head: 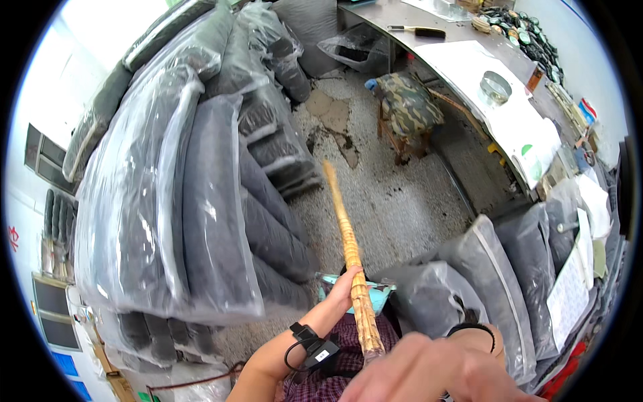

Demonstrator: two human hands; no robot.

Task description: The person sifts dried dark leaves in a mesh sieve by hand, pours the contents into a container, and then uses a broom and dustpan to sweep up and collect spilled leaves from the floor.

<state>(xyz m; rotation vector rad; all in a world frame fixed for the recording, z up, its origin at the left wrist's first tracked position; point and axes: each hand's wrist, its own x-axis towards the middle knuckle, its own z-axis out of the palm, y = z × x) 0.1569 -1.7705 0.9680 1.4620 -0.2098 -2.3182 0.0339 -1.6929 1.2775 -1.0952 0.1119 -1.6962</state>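
A pale yellow bamboo stick (351, 251) with closely ringed nodes slants away from me, its thin far end over the speckled floor (382, 206). My left hand (344, 289) is closed around its middle. Blurred and close to the camera, my right hand (432, 369) covers the stick's near end; its fingers look bent, but whether they grip the stick is hidden. Behind the left hand, low down, a teal plastic object (378, 297) is partly visible. A black strap with a small device (316, 352) sits on my left forearm, and a dark band (474, 327) circles my right wrist.
Tall stacks of dark goods in clear plastic bags (216, 201) rise on my left. More filled bags (482, 281) stand on my right. A wooden stool with a camouflage cushion (409, 105) is by the workbench (371, 15), which holds a brush (422, 32) and a round glass dish (496, 88).
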